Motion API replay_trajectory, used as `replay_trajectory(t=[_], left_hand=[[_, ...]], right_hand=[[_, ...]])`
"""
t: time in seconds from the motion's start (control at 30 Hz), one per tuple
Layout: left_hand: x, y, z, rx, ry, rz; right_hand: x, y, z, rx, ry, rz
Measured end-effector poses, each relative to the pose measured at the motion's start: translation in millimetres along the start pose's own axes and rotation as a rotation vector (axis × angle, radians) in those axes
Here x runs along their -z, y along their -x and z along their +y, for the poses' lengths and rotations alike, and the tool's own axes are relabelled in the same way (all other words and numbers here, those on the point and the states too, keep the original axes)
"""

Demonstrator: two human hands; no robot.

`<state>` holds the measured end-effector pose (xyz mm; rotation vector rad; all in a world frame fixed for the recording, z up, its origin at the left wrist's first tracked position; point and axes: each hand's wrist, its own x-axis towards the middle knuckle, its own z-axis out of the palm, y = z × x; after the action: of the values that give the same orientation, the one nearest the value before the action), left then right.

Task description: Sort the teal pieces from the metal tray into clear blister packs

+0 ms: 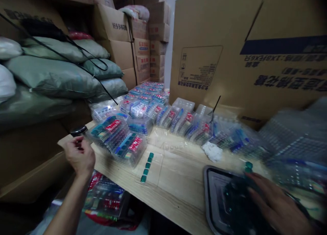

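My left hand (79,156) hovers by the table's left edge, fingers curled in; whether anything is in them is hidden. Close to it stand stacked clear plastic trays (130,144) with red, blue and green contents. My right hand (278,199), blurred, is over a dark-rimmed tub (208,197) holding a heap of dark green pieces (237,197). A small green cube (248,166) shows at its fingertips. On the table between my hands lies a clear plastic tray (154,172) with several green cubes (147,165) in one slanting row.
More filled trays (166,117) line the back of the table (184,180). A crumpled white tissue (212,151) lies near the tub. Blurred clear trays (293,143) pile up at right. A large carton (209,33) rises behind; stuffed sacks (51,74) are at left.
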<state>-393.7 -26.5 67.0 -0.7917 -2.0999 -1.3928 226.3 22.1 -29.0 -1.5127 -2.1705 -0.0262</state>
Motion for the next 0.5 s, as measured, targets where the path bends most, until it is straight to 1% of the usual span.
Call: replay_trajectory(t=[0.03,0.07,0.1,0.17,0.2,0.23,0.27,0.37,0.43,0.5], left_hand=[[-0.3,9.0,20.9,-0.085,0.055,-0.1],[-4.3,15.4,41.8,-0.173,0.096,-0.225],[-12.1,18.7,62.0,-0.264,0.082,-0.361],[-39.3,17.1,96.9,-0.418,-0.074,-0.597],[-57.3,13.3,110.7,-0.457,-0.199,-0.721],[-76.9,8.7,121.9,-0.447,-0.333,-0.844],[-97.1,4.4,130.6,-0.426,-0.381,-0.905],[-151.5,-1.6,144.9,-0.379,-0.457,-0.998],[-176.5,1.1,146.5,-0.351,-0.484,-1.046],[-191.1,7.2,142.9,-0.335,-0.481,-1.077]], right_hand=[[-5.0,-2.9,-9.3,0.022,-0.007,-0.021],[-9.6,-5.8,-20.2,0.042,-0.017,-0.042],[-13.9,-8.9,-32.8,0.055,-0.027,-0.06],[-21.5,-15.9,-62.0,0.079,-0.05,-0.101],[-24.8,-20.4,-78.2,0.097,-0.062,-0.13],[-27.9,-25.9,-95.0,0.119,-0.073,-0.171],[-31.1,-32.6,-111.7,0.146,-0.084,-0.219],[-43.5,-59.6,-154.5,0.266,-0.099,-0.387],[-55.5,-79.5,-171.6,0.291,-0.078,-0.465],[-70.4,-96.7,-179.0,0.278,-0.044,-0.517]])
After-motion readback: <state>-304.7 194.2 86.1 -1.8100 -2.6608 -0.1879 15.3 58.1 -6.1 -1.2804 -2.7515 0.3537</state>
